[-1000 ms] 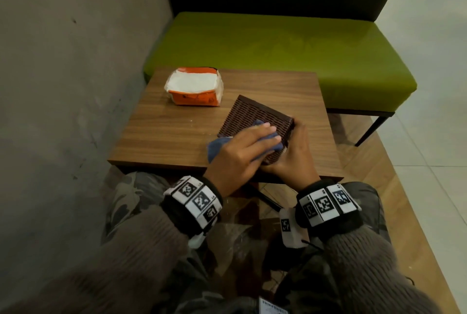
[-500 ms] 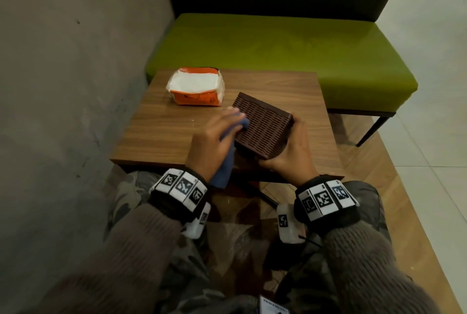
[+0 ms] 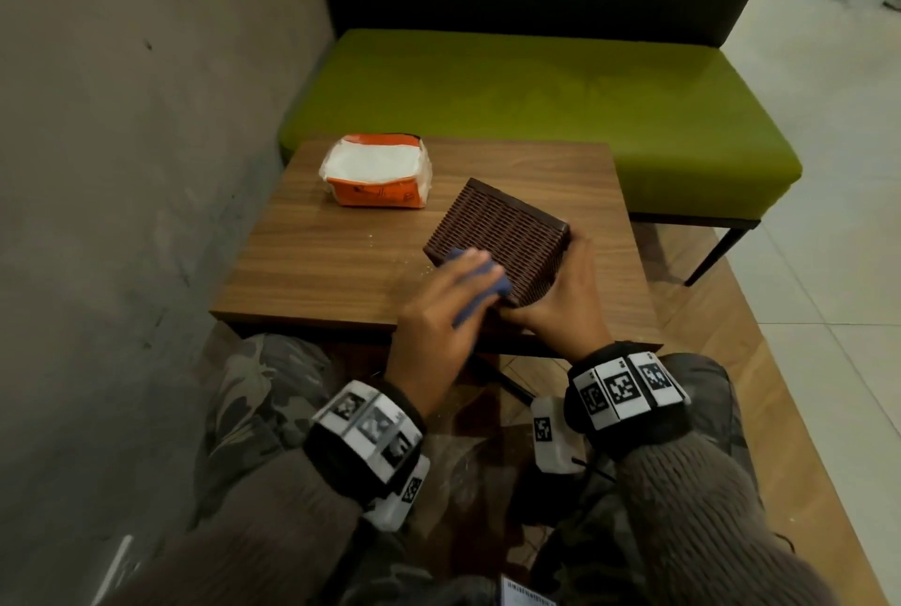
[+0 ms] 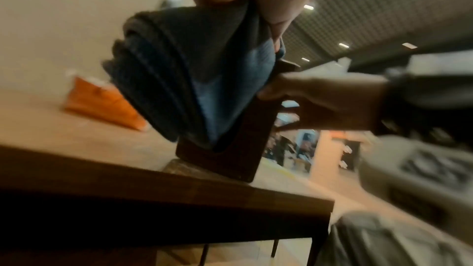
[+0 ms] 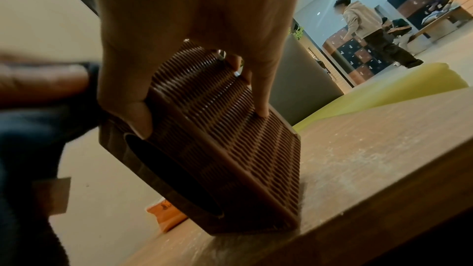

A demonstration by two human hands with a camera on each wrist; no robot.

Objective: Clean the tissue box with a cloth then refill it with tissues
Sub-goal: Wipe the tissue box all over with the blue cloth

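A brown woven tissue box point(image 3: 502, 235) stands tilted on one edge near the front of the wooden table point(image 3: 317, 264). My right hand point(image 3: 560, 293) grips its right side, thumb point(image 5: 138, 120) by the oval opening point(image 5: 174, 179) and fingers point(image 5: 261, 96) on the woven face. My left hand point(image 3: 463, 279) holds a folded blue cloth point(image 3: 470, 288) and presses it on the box's near left corner. In the left wrist view the cloth point(image 4: 194, 80) hangs against the box point(image 4: 238, 149). An orange pack of white tissues point(image 3: 375, 176) lies at the table's back left.
A green bench point(image 3: 536, 93) with a dark backrest stands behind the table, and a grey wall point(image 3: 122, 167) closes the left side. Crumbs speckle the table near the box. A person point(image 5: 371, 31) stands far off in the right wrist view.
My left hand slid the cloth from the box's top face down its left side, then back up onto the near left corner. My right hand has kept the box tilted.
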